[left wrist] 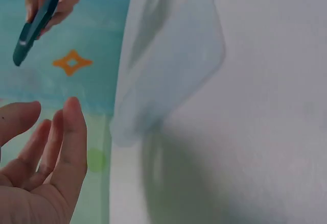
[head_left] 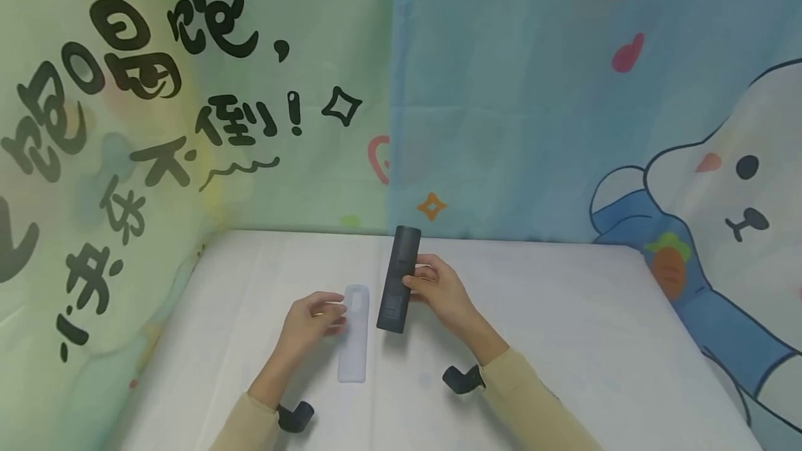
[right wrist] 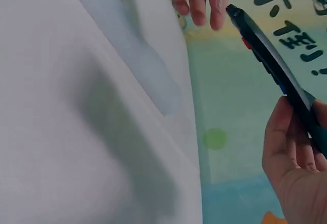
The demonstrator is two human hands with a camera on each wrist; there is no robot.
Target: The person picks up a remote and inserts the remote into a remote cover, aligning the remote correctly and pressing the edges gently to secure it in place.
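Observation:
My right hand (head_left: 441, 291) holds a black remote control (head_left: 399, 280) above the table, pinching it by its right side. The remote stands nearly upright in the head view, leaning a little to the right at the top. Seen edge-on in the right wrist view, the remote (right wrist: 273, 60) shows a red and a blue button. A pale translucent sleeve, apparently a remote cover (head_left: 354, 339), lies on the white table. Beside the cover's upper left edge hovers my left hand (head_left: 313, 319). Its fingers are loosely bent, with nothing between thumb and fingers in the left wrist view (left wrist: 46, 168).
A white cloth covers the table (head_left: 532, 312). Printed curtains (head_left: 501, 124) hang behind it and along the left side. Black wrist mounts (head_left: 462, 379) stick out at both of the person's wrists.

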